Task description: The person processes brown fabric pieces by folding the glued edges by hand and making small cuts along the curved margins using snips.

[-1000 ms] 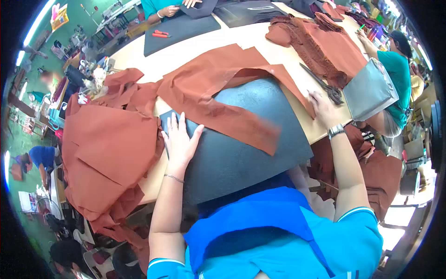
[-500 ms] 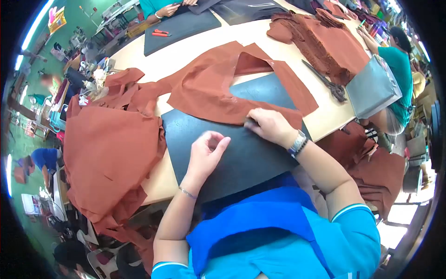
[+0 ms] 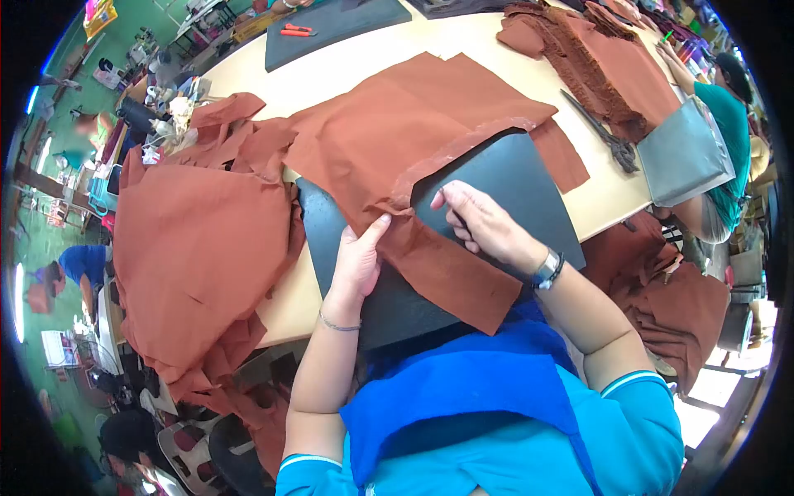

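Left hand: we see the left hand (image 3: 359, 260) over the near left part of the dark board, its grip closed on the inner edge of the brown cloth, thumb pressed on top.
Right hand: we see the right hand (image 3: 484, 221) above the board, just right of the pinched edge, with its fingers curled in; the fingers hide the inside of this grip, so we cannot tell whether it has hold of anything.
Brown cloth: the brown cloth (image 3: 413, 116) spreads over the far part of the dark board (image 3: 521, 178) and onto the counter (image 3: 616, 196) beyond; a strip of it slants from the left hand toward the near right, and we notice whitish marks along its inner edge.
Left heap: a large heap of brown fabric (image 3: 198, 256) lies on the left, drooping over the counter's near edge.
Right side: dark scissors (image 3: 624, 155) lie on the counter between a far stack of brown pieces (image 3: 591, 70) and the cloth, their handles near a grey box (image 3: 686, 153).
Far side: a red tool (image 3: 298, 31) rests on a second dark board (image 3: 347, 35).
Co-worker: a person in a green top (image 3: 721, 124) sits at the right.
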`<action>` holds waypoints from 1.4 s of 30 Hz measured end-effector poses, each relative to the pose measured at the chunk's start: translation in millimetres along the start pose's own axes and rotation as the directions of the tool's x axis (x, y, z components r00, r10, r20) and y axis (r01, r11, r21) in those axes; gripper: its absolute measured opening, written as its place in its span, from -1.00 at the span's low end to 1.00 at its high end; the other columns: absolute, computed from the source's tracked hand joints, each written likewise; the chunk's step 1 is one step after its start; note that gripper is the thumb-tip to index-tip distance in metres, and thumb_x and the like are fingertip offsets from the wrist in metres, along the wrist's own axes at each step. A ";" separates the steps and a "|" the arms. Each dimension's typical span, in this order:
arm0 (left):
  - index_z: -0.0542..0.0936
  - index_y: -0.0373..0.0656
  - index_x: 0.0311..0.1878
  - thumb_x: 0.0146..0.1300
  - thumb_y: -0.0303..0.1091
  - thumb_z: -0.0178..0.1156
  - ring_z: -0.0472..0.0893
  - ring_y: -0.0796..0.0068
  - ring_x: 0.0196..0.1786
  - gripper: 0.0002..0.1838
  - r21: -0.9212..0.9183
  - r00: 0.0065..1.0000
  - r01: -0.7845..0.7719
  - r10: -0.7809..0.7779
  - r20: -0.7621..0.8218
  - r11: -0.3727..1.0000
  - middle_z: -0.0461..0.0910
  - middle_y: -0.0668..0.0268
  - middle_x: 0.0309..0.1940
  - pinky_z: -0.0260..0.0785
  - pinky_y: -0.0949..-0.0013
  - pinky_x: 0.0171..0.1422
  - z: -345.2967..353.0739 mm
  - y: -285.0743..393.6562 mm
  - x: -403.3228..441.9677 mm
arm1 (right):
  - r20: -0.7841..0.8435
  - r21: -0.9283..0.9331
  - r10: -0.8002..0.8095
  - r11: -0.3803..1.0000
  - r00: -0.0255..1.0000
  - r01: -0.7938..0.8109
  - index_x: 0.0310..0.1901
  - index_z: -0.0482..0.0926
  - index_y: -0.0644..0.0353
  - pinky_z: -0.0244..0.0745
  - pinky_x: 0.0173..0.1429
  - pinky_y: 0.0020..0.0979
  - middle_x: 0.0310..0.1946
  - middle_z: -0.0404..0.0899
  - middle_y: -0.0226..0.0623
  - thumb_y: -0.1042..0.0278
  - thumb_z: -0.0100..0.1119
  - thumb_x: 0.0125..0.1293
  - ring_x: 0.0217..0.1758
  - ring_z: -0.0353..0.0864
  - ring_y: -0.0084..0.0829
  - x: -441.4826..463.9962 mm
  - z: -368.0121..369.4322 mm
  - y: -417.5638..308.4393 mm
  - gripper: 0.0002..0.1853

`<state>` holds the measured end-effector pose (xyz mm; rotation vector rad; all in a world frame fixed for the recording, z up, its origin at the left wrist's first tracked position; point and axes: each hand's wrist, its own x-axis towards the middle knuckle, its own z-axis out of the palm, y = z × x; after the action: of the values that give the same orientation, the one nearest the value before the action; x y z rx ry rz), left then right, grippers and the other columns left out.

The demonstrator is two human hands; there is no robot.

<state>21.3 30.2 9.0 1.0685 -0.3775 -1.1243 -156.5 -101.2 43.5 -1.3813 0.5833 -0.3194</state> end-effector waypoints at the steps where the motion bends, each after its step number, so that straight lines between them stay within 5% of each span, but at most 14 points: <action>1: 0.50 -0.28 0.27 0.44 -0.43 0.18 0.61 0.32 0.21 -0.63 0.060 0.998 -0.041 0.044 -0.035 0.997 0.62 0.18 0.18 0.43 0.25 0.36 -0.7 -1.3 -0.5 | 0.038 0.114 0.128 0.985 0.991 -0.132 -0.16 0.49 0.09 0.21 -0.50 -0.58 -0.48 0.29 -0.67 -0.18 -0.15 0.60 -0.54 0.19 -0.74 4.7 -5.4 3.3 -0.53; 2: 0.51 -0.27 0.27 0.44 -0.44 0.18 0.60 0.34 0.21 -0.63 0.048 0.999 -0.034 0.035 -0.027 0.998 0.62 0.20 0.18 0.42 0.26 0.35 -2.2 -1.7 -0.4 | 0.085 0.213 0.156 0.962 0.984 -0.171 -0.18 0.46 0.06 0.01 -0.54 -0.67 -0.52 0.20 -0.69 -0.18 -0.09 0.59 -0.54 0.10 -0.84 7.3 -5.0 4.3 -0.56; 5: 0.53 -0.26 0.26 0.43 -0.45 0.19 0.59 0.38 0.22 -0.64 0.021 1.000 -0.015 0.015 0.006 1.000 0.62 0.24 0.18 0.42 0.27 0.34 -6.4 -1.5 1.4 | 0.173 0.129 0.253 0.952 0.952 -0.276 -0.11 0.54 0.12 0.11 -0.53 -0.65 -0.49 0.34 -0.67 -0.16 0.05 0.54 -0.53 0.19 -0.82 15.4 0.5 4.7 -0.56; 6: 0.53 -0.25 0.27 0.43 -0.46 0.19 0.59 0.38 0.22 -0.63 0.016 1.000 -0.011 0.010 0.019 1.000 0.61 0.24 0.18 0.42 0.27 0.35 -7.8 -1.0 1.8 | 0.098 -0.060 0.218 0.975 0.971 -0.213 -0.02 0.62 0.16 0.17 -0.51 -0.64 -0.44 0.47 -0.61 -0.17 0.16 0.47 -0.52 0.28 -0.80 16.9 10.2 3.0 -0.52; 8: 0.52 -0.25 0.28 0.42 -0.46 0.20 0.59 0.39 0.22 -0.62 -0.006 1.000 -0.017 0.017 0.022 1.000 0.61 0.25 0.19 0.41 0.28 0.35 -7.8 -0.8 1.8 | 0.096 -0.028 0.131 0.991 0.987 -0.129 0.00 0.65 0.19 0.20 -0.50 -0.63 -0.42 0.52 -0.58 -0.19 0.20 0.44 -0.51 0.31 -0.78 19.1 16.4 6.4 -0.49; 13: 0.51 -0.26 0.29 0.39 -0.45 0.25 0.60 0.39 0.21 -0.58 0.022 0.999 -0.046 0.045 0.024 0.999 0.61 0.23 0.20 0.42 0.30 0.34 0.5 3.4 0.2 | -0.006 0.174 0.210 0.963 0.978 -0.205 -0.04 0.66 0.18 0.12 -0.55 -0.64 -0.55 0.37 -0.67 -0.12 0.24 0.43 -0.58 0.21 -0.81 31.8 9.2 6.2 -0.54; 18: 0.48 -0.30 0.32 0.33 -0.46 0.32 0.58 0.41 0.23 -0.50 0.192 0.992 -0.119 0.107 0.072 0.974 0.58 0.20 0.22 0.43 0.29 0.32 7.3 4.2 -2.4 | -0.091 0.032 0.081 0.996 0.993 -0.078 -0.22 0.66 0.17 0.15 -0.58 -0.60 -0.51 0.52 -0.59 0.08 0.32 0.40 -0.60 0.26 -0.80 43.7 16.0 10.3 -0.71; 21: 0.45 -0.30 0.34 0.29 -0.47 0.34 0.59 0.41 0.20 -0.44 0.149 1.000 -0.013 0.010 0.023 0.989 0.58 0.22 0.22 0.44 0.29 0.29 2.6 9.0 -2.0 | -0.131 -0.001 -0.061 0.998 0.990 0.062 -0.20 0.58 0.10 -0.01 -0.61 -0.68 -0.56 0.38 -0.71 0.18 0.28 0.45 -0.62 0.16 -0.86 49.2 18.5 19.2 -0.81; 27: 0.45 -0.24 0.35 0.24 -0.50 0.30 0.61 0.39 0.17 -0.42 0.009 0.999 0.050 -0.050 -0.012 0.999 0.61 0.27 0.17 0.45 0.30 0.25 -6.0 9.0 0.9 | 0.197 0.477 0.205 0.834 0.959 -0.277 -0.05 0.47 0.13 0.04 -0.56 -0.64 -0.58 0.22 -0.62 -0.10 0.02 0.55 -0.61 0.15 -0.74 26.2 -1.8 7.3 -0.60; 32: 0.44 -0.19 0.35 0.23 -0.53 0.26 0.62 0.37 0.17 -0.42 -0.022 0.997 0.076 -0.077 -0.017 0.997 0.61 0.28 0.15 0.46 0.29 0.27 -9.7 9.8 1.4 | 0.252 0.311 0.278 0.884 0.927 -0.349 0.00 0.46 0.14 0.04 -0.60 -0.66 -0.54 0.24 -0.58 -0.07 -0.12 0.60 -0.62 0.11 -0.74 23.4 -3.0 7.0 -0.60; 42: 0.41 -0.20 0.38 0.21 -0.56 0.24 0.62 0.36 0.16 -0.38 -0.067 0.999 0.032 -0.032 0.005 0.997 0.62 0.25 0.13 0.46 0.27 0.29 -5.7 9.1 -1.5 | 0.315 0.421 0.292 0.810 0.903 -0.409 0.06 0.48 0.17 -0.04 -0.62 -0.69 -0.57 0.15 -0.65 -0.09 -0.23 0.63 -0.62 0.03 -0.78 34.9 -7.9 8.0 -0.54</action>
<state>29.7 34.6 14.3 1.0166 -0.3245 -1.1600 -133.3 -125.1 28.1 -0.7901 0.5071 0.0134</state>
